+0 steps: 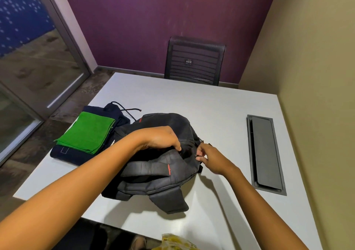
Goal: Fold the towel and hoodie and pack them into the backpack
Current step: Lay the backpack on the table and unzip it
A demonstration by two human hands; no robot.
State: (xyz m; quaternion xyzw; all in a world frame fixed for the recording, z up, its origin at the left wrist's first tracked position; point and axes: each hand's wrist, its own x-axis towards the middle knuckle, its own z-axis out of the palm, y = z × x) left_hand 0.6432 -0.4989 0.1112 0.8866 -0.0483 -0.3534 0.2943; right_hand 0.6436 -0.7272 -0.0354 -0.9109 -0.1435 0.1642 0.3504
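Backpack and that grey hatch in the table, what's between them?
In the head view, only bare white table lies between the backpack and the hatch; the right hand reaches in at the backpack's side.

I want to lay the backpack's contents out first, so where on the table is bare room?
Bare: the table between backpack and chair, and between backpack and cable tray. Crowded: left edge, where the towel lies on the hoodie.

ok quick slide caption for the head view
Left hand grips the black backpack while right hand pinches its zipper pull; folded green towel rests on folded navy hoodie.
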